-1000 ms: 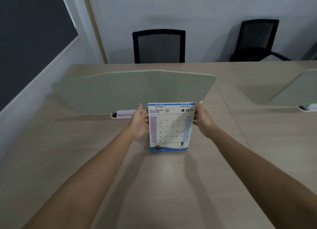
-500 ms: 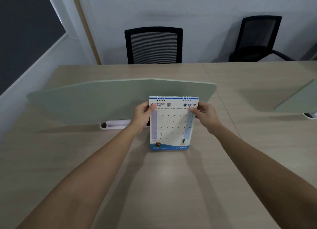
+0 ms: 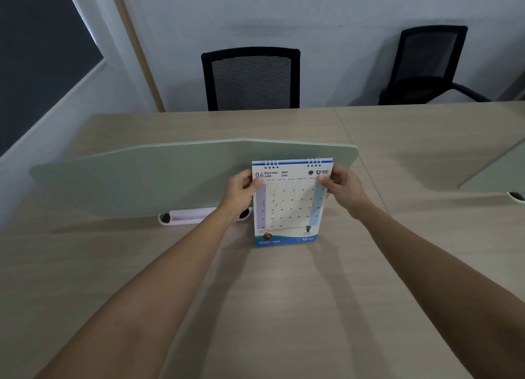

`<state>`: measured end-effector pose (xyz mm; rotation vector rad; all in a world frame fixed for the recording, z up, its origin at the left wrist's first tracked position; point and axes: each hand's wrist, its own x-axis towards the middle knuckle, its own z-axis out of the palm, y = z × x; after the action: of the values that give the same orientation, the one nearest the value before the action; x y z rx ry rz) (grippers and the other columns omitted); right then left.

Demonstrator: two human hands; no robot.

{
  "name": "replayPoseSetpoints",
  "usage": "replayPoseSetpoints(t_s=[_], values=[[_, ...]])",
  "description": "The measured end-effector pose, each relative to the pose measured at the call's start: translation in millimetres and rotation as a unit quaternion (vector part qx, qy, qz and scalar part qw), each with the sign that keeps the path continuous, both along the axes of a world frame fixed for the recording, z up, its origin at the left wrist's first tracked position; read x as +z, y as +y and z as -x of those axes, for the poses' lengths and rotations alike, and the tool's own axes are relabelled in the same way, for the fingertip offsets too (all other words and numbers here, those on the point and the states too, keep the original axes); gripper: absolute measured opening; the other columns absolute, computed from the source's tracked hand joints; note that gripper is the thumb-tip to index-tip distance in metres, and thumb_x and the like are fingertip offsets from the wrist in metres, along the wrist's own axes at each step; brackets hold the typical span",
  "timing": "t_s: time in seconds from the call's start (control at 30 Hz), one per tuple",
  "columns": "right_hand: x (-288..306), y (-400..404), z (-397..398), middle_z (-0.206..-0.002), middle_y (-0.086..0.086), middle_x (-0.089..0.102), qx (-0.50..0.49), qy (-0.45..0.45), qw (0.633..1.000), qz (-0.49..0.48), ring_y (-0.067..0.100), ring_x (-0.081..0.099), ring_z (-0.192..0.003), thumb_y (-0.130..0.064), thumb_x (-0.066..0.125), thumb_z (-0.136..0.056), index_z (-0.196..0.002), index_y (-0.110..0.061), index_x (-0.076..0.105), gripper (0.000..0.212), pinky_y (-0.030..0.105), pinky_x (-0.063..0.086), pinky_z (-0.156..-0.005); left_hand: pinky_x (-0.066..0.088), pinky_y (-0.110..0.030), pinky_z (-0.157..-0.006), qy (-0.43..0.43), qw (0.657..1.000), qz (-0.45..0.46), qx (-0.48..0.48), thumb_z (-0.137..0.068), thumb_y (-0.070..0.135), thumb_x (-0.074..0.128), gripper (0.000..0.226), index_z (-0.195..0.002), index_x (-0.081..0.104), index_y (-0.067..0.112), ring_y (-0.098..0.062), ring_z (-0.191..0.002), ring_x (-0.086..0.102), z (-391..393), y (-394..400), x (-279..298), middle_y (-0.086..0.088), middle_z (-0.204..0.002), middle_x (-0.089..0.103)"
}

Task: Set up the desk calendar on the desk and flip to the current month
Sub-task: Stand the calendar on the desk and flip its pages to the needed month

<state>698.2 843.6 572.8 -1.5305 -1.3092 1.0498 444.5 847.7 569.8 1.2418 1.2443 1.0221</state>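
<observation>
Here the desk calendar (image 3: 288, 202) stands upright on the pale wood tabletop (image 3: 284, 307), its bottom edge resting on the surface just in front of a low grey-green divider panel (image 3: 142, 177). The page facing the camera reads "06 JUNE 2026", with a grid of dates below and a blue band along the bottom; white wire rings bind the top edge. The left hand (image 3: 241, 192) grips the calendar's upper left edge, thumb on the front of the page beside the "06", fingers wrapped behind. The right hand (image 3: 341, 188) grips the upper right edge in the same way, thumb pressed on the front below the logo. Both hands are closed on the calendar, one at each side, with bare forearms reaching in from the lower corners of the view. At the foot of the divider, left of the calendar and partly behind the left wrist, sits a white clamp bracket (image 3: 187, 215). Beyond the tabletop, a black mesh-backed chair (image 3: 251, 79) faces the camera against the wall, and a second black chair (image 3: 429, 63) stands further to the right.
</observation>
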Motion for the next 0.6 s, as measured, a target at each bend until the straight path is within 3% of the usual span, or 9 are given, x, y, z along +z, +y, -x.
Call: replayPoseSetpoints(t_s=[0.23,0.43,0.6], values=[[-2.6,-4.0,3.4,-0.112,0.004,0.072,-0.021,-0.059,0.998,0.027,0.025,0.066,-0.107,-0.012,0.059,-0.090,-0.114,-0.027,0.066,0.029,0.049,0.055,-0.092,0.051,-0.035,-0.093,0.053,0.999,0.013,0.007,-0.092,-0.003,0.050,0.031,-0.121,0.059,0.005,-0.019,-0.105,0.061,-0.8,-8.1,-3.2,-0.014,-0.122,0.066],[4.4,-6.2,4.9,-0.103,0.002,0.069,-0.029,-0.079,0.995,0.048,0.025,0.065,-0.107,-0.006,0.057,-0.090,-0.117,-0.024,0.065,0.033,0.046,0.054,-0.094,0.051,-0.041,-0.096,0.084,0.996,0.034,0.024,-0.093,0.000,0.050,0.030,-0.120,0.059,0.009,-0.021,-0.108,0.061,-3.7,-7.8,1.4,-0.013,-0.122,0.067],[12.5,-9.0,5.3,-0.106,0.004,0.069,-0.026,-0.089,0.994,0.062,0.028,0.064,-0.111,-0.009,0.057,-0.090,-0.119,-0.022,0.064,0.032,0.046,0.053,-0.096,0.051,-0.043,-0.096,0.102,0.993,0.062,0.025,-0.094,0.002,0.049,0.029,-0.121,0.058,0.009,-0.026,-0.116,0.061,-4.6,-11.3,6.9,-0.012,-0.124,0.066]])
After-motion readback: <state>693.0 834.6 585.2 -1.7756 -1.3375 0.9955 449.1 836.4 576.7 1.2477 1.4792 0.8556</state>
